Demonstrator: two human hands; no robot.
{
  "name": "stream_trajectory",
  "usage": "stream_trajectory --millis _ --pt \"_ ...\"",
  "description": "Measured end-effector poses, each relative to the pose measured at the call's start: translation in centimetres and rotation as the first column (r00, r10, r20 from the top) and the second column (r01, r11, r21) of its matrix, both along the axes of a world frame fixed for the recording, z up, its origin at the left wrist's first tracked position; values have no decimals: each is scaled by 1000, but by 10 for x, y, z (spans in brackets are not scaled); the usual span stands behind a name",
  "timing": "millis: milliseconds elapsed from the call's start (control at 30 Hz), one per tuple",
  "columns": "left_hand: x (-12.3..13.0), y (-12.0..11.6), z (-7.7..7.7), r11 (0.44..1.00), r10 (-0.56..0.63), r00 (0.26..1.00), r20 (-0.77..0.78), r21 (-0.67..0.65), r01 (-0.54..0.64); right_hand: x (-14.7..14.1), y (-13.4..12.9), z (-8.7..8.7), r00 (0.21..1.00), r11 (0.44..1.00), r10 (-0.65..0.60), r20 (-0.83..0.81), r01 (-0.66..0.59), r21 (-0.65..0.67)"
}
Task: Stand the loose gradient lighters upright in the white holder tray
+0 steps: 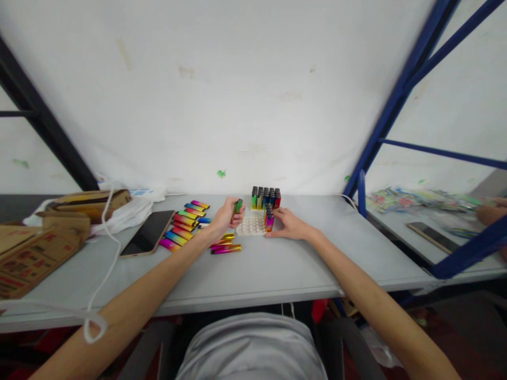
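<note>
In my left hand (233, 212) a green lighter (237, 206) with a dark top stands upright, fingers wrapped round it, just above the left side of a white tray with rows of holes (250, 226). My right hand (291, 225) grips that tray at its right edge, thumb near the front corner and fingers beside a short row of upright lighters (270, 220) standing in it. Behind the tray stands a block of several black-topped lighters (265, 197). To the left, many shiny rainbow-coloured lighters (182, 228) lie flat; a few more (226, 249) lie below my left wrist.
A phone (147, 234) lies left of the loose lighters. Farther left are opened cardboard boxes (43, 245), white wrapping and a white cable (115, 240). A blue metal frame (372, 153) rises on the right; beyond it are another phone (432, 237), plastic packets and another person's hand (493, 212).
</note>
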State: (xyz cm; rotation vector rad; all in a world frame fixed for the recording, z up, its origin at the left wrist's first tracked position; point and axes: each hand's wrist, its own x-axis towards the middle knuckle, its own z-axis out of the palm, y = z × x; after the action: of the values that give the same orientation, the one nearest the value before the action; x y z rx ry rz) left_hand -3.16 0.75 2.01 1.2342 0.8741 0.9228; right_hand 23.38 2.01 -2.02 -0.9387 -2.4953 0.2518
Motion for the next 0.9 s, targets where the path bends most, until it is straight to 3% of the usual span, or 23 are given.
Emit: stream_trajectory --millis 367,567,700,900 --pt "5 -9 2 999 47 995 -85 -14 -48 -4 -1 -1 1000 1000 -2 -14 2 -1" --pt "10 -10 0 1000 0 1000 26 19 -1 -5 -3 0 1000 1000 -13 -16 13 0" --pt "13 -12 -4 986 52 997 51 153 -59 -4 0 -4 1000 1000 -2 -17 2 -5" --pt "13 -4 -14 914 145 987 -70 391 -106 -5 -1 -4 999 1000 8 -37 -9 -11"
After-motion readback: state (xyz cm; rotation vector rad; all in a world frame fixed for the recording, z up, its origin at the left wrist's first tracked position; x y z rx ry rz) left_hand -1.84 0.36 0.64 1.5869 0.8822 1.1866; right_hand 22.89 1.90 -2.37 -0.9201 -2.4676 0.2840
